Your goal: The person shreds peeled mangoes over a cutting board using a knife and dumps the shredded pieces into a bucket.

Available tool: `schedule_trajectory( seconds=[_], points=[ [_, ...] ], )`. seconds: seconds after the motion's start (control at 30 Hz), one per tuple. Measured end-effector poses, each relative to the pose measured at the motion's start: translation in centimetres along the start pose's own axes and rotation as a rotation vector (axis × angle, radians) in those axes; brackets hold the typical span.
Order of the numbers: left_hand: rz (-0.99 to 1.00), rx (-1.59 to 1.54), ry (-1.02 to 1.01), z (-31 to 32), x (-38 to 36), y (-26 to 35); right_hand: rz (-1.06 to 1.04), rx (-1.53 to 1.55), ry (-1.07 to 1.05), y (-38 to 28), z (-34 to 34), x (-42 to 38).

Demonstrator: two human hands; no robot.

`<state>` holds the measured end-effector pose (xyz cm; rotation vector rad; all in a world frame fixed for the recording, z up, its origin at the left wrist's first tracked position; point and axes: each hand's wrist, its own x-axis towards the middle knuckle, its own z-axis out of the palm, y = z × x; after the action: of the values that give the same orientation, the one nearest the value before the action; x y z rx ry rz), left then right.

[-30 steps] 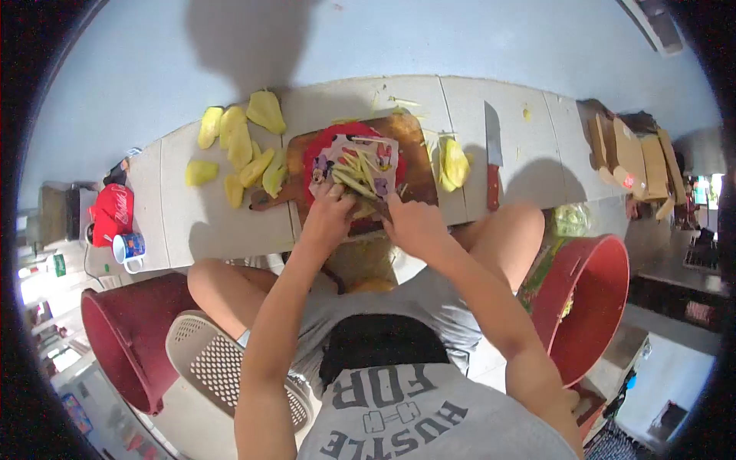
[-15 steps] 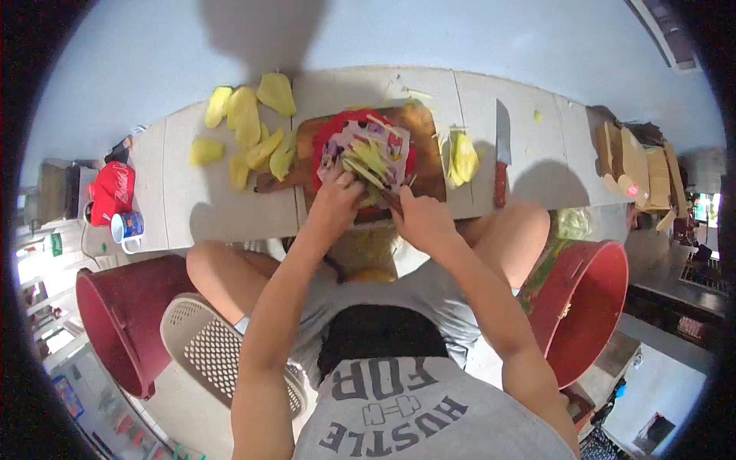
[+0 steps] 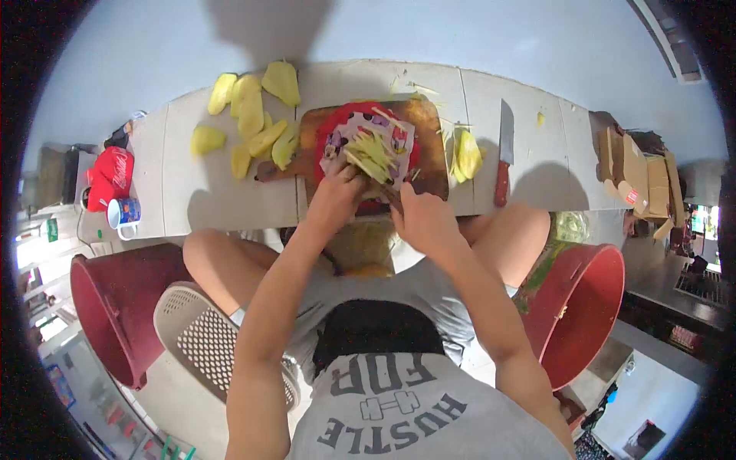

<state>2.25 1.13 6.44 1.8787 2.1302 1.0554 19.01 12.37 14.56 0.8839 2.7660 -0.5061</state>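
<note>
My left hand (image 3: 337, 198) is closed around a pale yellow-green piece of peeled fruit, mostly covered by my fingers. Opposite it, my right hand (image 3: 426, 218) grips what looks like a small knife (image 3: 393, 198), its dark blade pointing toward the left hand. Both hands are over the near edge of a red-rimmed cloth or mat with cartoon figures (image 3: 404, 149). Thin yellow-green strips (image 3: 372, 156) lie heaped on it. Beneath is a wooden cutting board (image 3: 435, 157) with its handle to the left.
Several peeled yellow fruit pieces (image 3: 249, 107) lie left of the board, more fruit slices (image 3: 466, 156) to its right. A large knife (image 3: 504, 146) rests farther right. A mug (image 3: 124, 215) stands at the left end. Red buckets (image 3: 126, 307) flank my legs, with a perforated basket (image 3: 195, 337) near the left one.
The strips on the mat have shifted slightly, and the fruit in my left hand is turned a little. Both hands stay close together; the view has tilted slightly.
</note>
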Motion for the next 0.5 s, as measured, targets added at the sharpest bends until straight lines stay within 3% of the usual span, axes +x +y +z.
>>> schedule_trajectory(
  seconds=[0.07, 0.17, 0.4, 0.5],
  points=[
    [0.016, 0.015, 0.030, -0.3, 0.8, 0.0, 0.011, -0.001, -0.024, 0.7, 1.3, 0.1],
    [-0.053, -0.005, -0.085, 0.5, -0.4, 0.0, 0.009, 0.006, -0.057, -0.3, -0.7, -0.8],
    [-0.006, 0.034, 0.046, 0.1, 1.1, -0.6, -0.003, -0.007, -0.011, 0.4, 0.9, 0.4],
    [-0.003, 0.018, 0.041, 0.3, 0.4, -0.4, 0.011, 0.027, -0.059, -1.5, -2.3, -0.6]
  ],
)
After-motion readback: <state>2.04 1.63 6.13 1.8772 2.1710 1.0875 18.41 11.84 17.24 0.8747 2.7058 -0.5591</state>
